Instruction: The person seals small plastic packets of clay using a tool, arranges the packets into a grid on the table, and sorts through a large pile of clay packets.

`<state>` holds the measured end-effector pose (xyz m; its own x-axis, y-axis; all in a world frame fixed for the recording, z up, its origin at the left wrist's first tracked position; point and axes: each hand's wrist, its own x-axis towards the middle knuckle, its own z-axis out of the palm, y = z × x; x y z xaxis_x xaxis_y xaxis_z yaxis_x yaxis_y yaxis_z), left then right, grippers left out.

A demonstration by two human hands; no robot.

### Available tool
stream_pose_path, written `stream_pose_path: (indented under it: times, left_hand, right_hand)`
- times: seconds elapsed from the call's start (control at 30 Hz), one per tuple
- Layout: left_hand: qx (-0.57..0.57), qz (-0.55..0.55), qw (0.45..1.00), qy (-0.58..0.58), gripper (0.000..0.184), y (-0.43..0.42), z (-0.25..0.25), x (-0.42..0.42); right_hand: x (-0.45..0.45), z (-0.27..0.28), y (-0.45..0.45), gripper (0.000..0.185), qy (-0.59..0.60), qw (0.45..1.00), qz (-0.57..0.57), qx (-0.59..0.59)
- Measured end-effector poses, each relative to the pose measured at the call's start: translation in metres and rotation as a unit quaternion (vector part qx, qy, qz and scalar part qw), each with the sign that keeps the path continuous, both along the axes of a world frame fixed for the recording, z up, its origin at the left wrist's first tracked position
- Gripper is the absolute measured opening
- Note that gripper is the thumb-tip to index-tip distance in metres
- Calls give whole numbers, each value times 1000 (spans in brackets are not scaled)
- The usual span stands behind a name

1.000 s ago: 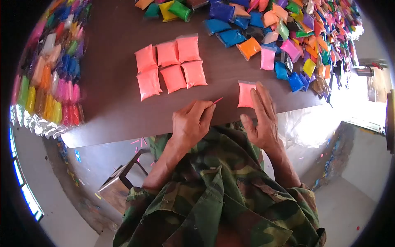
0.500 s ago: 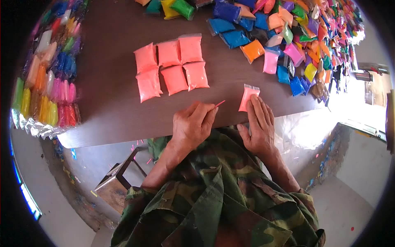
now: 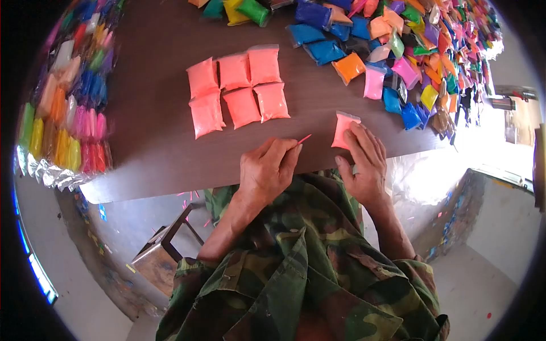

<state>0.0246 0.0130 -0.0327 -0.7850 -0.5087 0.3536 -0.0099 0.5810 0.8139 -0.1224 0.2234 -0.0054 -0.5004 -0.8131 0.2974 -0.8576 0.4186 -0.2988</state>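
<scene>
Near the table's front edge, my left hand is closed on a thin pink stick, whose tip sticks out to the right. My right hand lies with its fingers stretched out, fingertips resting on the right side of a small coral-pink packet. That packet is a clear bag with soft-looking coral filling, and its right part is covered by the fingers. Farther back on the left, several matching coral packets lie flat in two rows, close together.
A large heap of colourful packets spreads over the right of the brown table. Bundled colourful packets line its left edge. A few more packets lie at the back. Below on the left stands a stool.
My right hand has shifted slightly right, its fingers lying over the packet's right side. The packet has moved slightly. My left hand has hardly moved and still holds the stick.
</scene>
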Motion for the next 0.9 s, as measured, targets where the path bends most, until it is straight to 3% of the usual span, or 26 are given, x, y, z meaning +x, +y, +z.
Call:
stream_pose_path:
  times: [0.2,0.37,0.53,0.73,0.9]
  left_hand:
    - [3,6,1000,11,10,1,0,-1]
    - [4,31,996,79,13,0,2,0]
    - [1,94,995,44,11,-10,26,20]
    - [-77,260,962,41,9,-56,21,66]
    - [-45,348,936,16,16,-91,12,92]
  right_hand:
    - [-4,-5,0,52,-13,999,-12,-39]
    - [-5,-5,-6,39,-23,994,-42,-96]
    - [4,16,-29,34,-66,983,-39,-169]
    - [22,21,-96,40,-48,981,76,-173]
    - [30,15,-147,38,-7,970,159,-187]
